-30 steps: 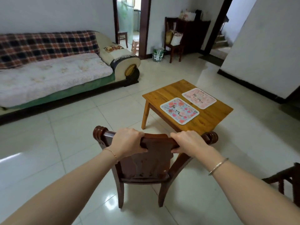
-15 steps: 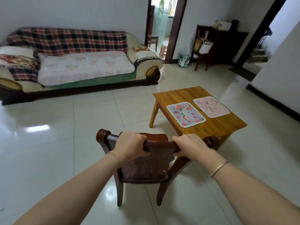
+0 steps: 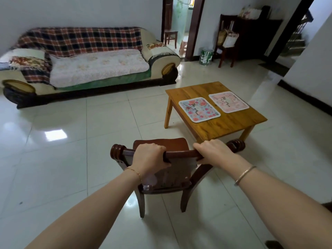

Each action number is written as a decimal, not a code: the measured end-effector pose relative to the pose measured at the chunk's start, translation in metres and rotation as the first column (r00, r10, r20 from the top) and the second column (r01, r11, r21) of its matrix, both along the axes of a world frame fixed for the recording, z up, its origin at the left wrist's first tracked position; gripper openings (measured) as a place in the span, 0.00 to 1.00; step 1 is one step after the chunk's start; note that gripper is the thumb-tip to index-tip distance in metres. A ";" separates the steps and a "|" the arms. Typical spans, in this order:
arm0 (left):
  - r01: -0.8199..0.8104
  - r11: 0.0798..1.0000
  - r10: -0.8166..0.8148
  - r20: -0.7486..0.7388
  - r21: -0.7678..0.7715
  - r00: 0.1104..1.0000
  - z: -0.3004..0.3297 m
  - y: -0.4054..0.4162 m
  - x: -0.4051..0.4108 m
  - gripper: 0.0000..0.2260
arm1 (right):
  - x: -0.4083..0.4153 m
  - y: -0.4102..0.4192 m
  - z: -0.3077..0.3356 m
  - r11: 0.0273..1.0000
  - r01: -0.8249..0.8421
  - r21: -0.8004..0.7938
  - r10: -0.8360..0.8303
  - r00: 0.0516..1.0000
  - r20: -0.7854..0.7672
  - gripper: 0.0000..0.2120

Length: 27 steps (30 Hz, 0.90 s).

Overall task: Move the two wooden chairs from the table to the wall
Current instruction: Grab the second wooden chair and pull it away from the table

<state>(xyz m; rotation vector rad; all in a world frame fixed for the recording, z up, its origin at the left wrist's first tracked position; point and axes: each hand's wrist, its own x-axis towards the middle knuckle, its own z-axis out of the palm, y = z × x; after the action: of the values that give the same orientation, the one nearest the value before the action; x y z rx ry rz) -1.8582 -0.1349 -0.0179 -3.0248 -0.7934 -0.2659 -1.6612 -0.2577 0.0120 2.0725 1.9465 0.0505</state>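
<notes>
A dark red-brown wooden chair [image 3: 177, 178] is in front of me, seen from behind, its back rail held at both ends. My left hand [image 3: 148, 157] grips the left part of the top rail; my right hand [image 3: 213, 152] grips the right part. The chair is a little left of the low light-wood table [image 3: 224, 123], which carries two floral mats. A dark edge of another chair [image 3: 327, 205] shows at the right border, mostly out of frame.
A long sofa [image 3: 86, 67] with a plaid throw runs along the far-left wall. A doorway [image 3: 179, 26], a green-white bucket [image 3: 205, 56] and a dark chair with bags [image 3: 227, 44] stand at the back. White wall [image 3: 314, 56] on the right. Glossy tiled floor all round.
The view has swung left, bringing the whole sofa into sight. The chair in my hands has shifted left, away from the table. Both hands keep their grip.
</notes>
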 end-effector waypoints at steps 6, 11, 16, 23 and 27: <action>0.010 0.998 -0.010 0.012 -0.058 1.000 0.001 -0.094 0.019 0.16 | 0.012 -0.092 0.006 0.998 0.054 -0.035 -0.055 0.998 -0.015 0.15; 0.083 0.992 -0.086 -0.027 -0.091 0.996 0.001 -0.184 0.041 0.15 | 0.022 -0.184 0.013 0.989 0.119 -0.085 -0.118 0.993 0.014 0.13; 0.239 0.962 -0.253 -0.099 -0.135 0.962 0.012 -0.266 0.065 0.13 | 0.033 -0.270 0.019 0.975 0.203 -0.093 -0.201 0.979 0.028 0.11; 0.349 0.898 -0.401 -0.174 -0.267 0.899 0.027 -0.382 0.107 0.10 | 0.057 -0.378 0.023 0.933 0.351 -0.083 -0.350 0.937 0.022 0.10; 0.362 0.866 -0.425 -0.125 -0.346 0.897 0.024 -0.436 0.128 0.09 | 0.079 -0.429 0.013 0.915 0.402 -0.032 -0.400 0.915 0.050 0.11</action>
<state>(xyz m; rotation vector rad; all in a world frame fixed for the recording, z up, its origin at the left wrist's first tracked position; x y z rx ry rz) -1.7299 -0.5714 0.0057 -3.4192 -0.2046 0.1865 -1.5818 -0.6869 0.0252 2.3774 1.4479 -0.0339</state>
